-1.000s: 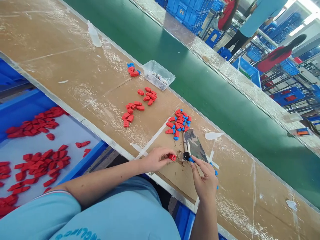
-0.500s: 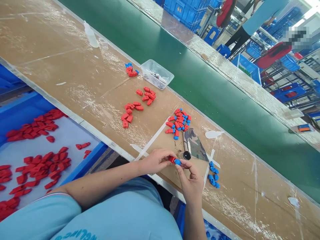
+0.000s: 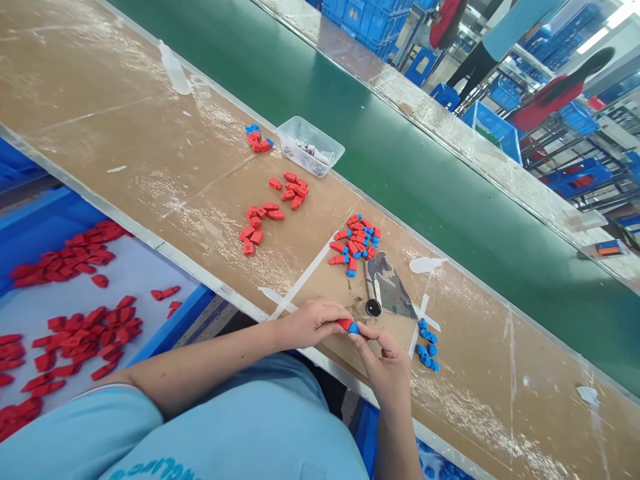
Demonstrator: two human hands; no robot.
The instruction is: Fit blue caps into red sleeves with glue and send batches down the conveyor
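Observation:
My left hand (image 3: 313,321) pinches a small red plastic piece (image 3: 344,325) at the near edge of the brown worktable (image 3: 125,133). My right hand (image 3: 387,363) meets it and pinches a small blue cap (image 3: 353,328) against the red piece's end. Just beyond my fingers sits a small black round item (image 3: 373,307) beside a camouflage-patterned patch (image 3: 393,288). A few loose blue caps (image 3: 427,352) lie to the right of my right hand. A heap of red pieces with blue caps (image 3: 356,243) lies further back.
Two groups of plain red pieces (image 3: 257,227) (image 3: 293,188) lie mid-table, and a clear plastic tub (image 3: 310,147) stands behind them. A blue bin with many red pieces (image 3: 70,320) is at my left. A green conveyor belt (image 3: 425,173) runs beyond the table; other people stand far back.
My right hand left the black round item with a blue cap and came to my left hand, pressing the cap against the red piece. The blue caps it had covered now show.

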